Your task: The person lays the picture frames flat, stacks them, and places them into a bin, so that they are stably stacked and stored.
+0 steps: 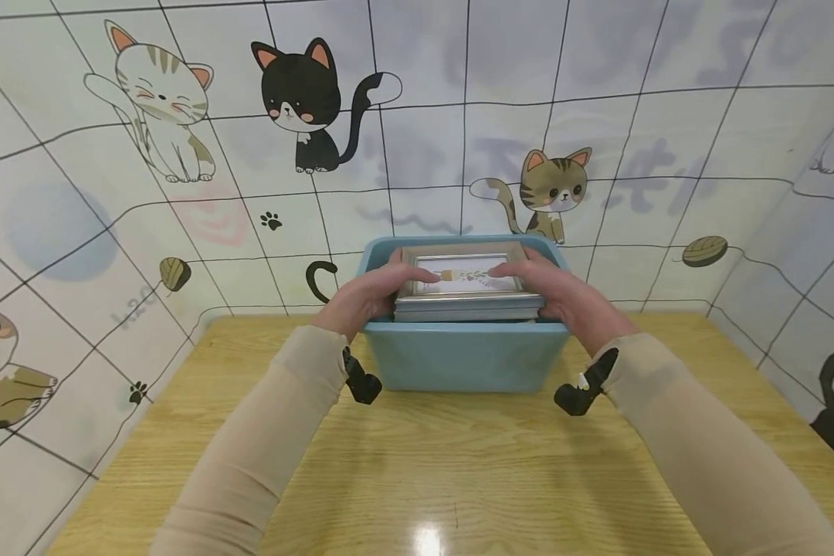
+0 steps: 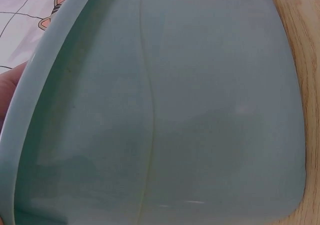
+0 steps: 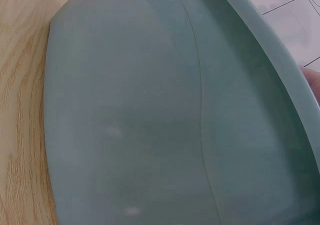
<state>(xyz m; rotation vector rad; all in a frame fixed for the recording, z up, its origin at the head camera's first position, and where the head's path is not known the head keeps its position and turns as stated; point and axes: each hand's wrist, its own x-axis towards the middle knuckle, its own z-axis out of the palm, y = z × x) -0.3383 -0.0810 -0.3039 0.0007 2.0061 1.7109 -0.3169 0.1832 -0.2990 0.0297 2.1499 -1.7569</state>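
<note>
A stack of picture frames (image 1: 467, 306) sits in the mouth of a light blue plastic bin (image 1: 462, 359). The top frame has a silvery border and a white print with a small plant design. My left hand (image 1: 367, 296) grips the stack's left side, its thumb lying over the top frame. On the right side my right hand (image 1: 564, 295) grips it the same way, thumb on top. The fingers below are hidden by the stack and the bin's rim. Both wrist views show mostly the bin's outer wall (image 2: 215, 110), with a sliver of hand beyond the rim.
The bin stands on a wood-grain table (image 1: 452, 463), close to its back edge. Behind it rises a white wall covering (image 1: 431, 147) with a line grid and cartoon cats, which also runs along both sides.
</note>
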